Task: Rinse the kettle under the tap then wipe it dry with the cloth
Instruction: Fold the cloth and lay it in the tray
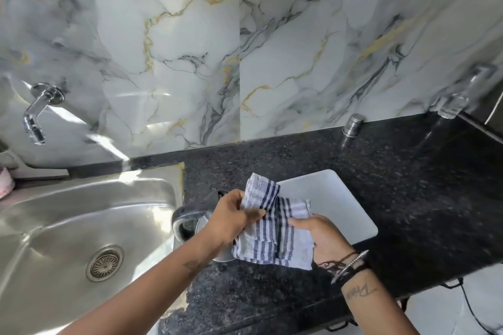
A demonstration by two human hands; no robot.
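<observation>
Cloth (275,228) sits bunched, clamped in both grips, left hand (234,219) and right hand (324,239), over the kettle (190,219) standing on the table (408,185) beside the sink (81,215); spread it flat before wiping.

Only writing anywhere is a dark script tattoo (359,292) on the right forearm, near right, and honestly it's too blurry to read.

Both forearms reach forward from below. The left hand (231,219) pinches with fingers curled, knuckles up. The right hand (322,241) grips beside it, palm leftward, its wrist wearing bracelets (348,266).
</observation>
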